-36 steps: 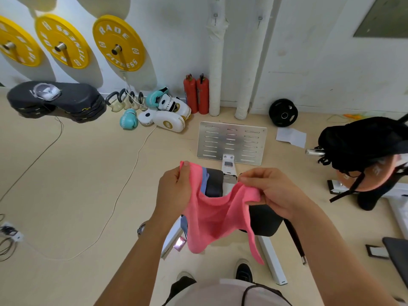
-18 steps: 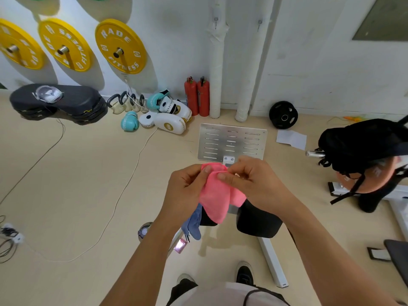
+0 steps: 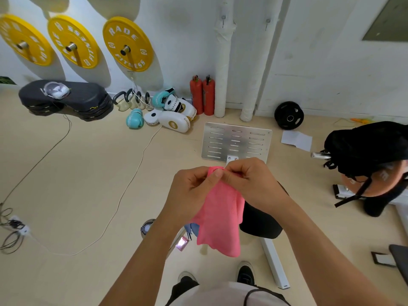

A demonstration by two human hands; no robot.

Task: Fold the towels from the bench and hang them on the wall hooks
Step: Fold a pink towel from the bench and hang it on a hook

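Both hands' grip pinches pink towel [image 3: 220,215] top, above bench [image 3: 260,221].

Two hands hold a pink towel above a gym bench.

The left hand [image 3: 192,191] and right hand [image 3: 254,184] pinch the top edge of the pink towel [image 3: 220,217] together; it hangs doubled over the black bench pad [image 3: 260,221]. Yellow weight plates [image 3: 128,44] hang on the wall behind.

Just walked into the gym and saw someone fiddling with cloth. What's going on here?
A person is folding a pink towel over the black bench. The left hand and right hand pinch its top edge together, and the rest hangs doubled below. A blue towel peeks out behind it. Nothing hangs on the wall hooks yet.
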